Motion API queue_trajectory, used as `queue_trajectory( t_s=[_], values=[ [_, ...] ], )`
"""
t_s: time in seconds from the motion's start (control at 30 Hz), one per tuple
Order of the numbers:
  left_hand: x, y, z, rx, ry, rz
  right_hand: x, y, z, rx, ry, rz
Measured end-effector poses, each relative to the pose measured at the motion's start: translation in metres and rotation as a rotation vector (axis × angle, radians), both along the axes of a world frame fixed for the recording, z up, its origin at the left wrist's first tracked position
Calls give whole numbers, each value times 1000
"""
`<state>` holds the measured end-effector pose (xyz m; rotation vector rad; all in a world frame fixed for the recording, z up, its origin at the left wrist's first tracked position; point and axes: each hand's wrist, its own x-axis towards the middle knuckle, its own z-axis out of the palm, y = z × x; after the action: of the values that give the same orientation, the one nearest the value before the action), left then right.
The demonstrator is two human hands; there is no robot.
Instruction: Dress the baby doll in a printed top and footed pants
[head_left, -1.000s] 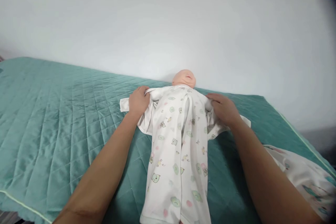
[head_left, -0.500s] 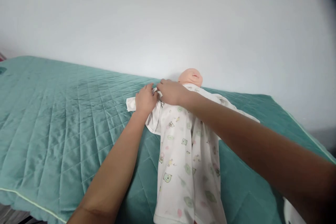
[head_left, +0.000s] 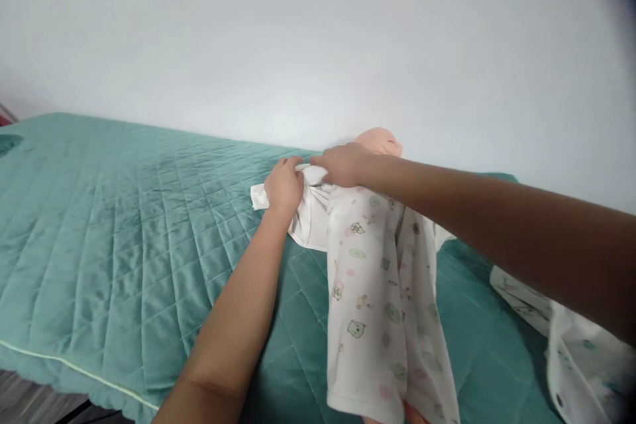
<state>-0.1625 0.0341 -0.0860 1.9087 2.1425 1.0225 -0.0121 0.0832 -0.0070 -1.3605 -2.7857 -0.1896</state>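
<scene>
A baby doll [head_left: 380, 141] lies on its back on a teal quilted mattress [head_left: 109, 225], head toward the wall. It wears a white garment [head_left: 382, 291] printed with small animals. My left hand [head_left: 283, 187] is closed on the garment's left sleeve near the doll's shoulder. My right hand [head_left: 344, 165] reaches across the doll's chest and pinches the same cloth right beside my left hand. The doll's arms and legs are hidden under the fabric.
A pale wall [head_left: 318, 59] runs right behind the mattress. A second white printed cloth [head_left: 571, 338] lies at the mattress's right edge. The mattress's front edge, with pale piping, [head_left: 74, 366] runs along the lower left.
My right hand left the doll's right shoulder and crossed over to join my left hand at the left sleeve. The garment's body has bunched and shifted rightward.
</scene>
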Motion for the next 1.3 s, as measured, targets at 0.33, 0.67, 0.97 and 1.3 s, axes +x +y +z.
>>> queue_trajectory(
  t_s=[0.33,0.67,0.97,1.3],
  values=[
    [-4,-6,-5,-67,-45,-7,36,-7,33,-40,-119,-143],
    [18,-10,1,4,296,-21,5,-11,11,-158,-189,-7],
    [23,-11,-6,-81,323,-105,87,-49,6,-184,406,-91],
    [27,-17,-9,-76,380,-72,162,-75,-83,140,667,-487]
  ],
)
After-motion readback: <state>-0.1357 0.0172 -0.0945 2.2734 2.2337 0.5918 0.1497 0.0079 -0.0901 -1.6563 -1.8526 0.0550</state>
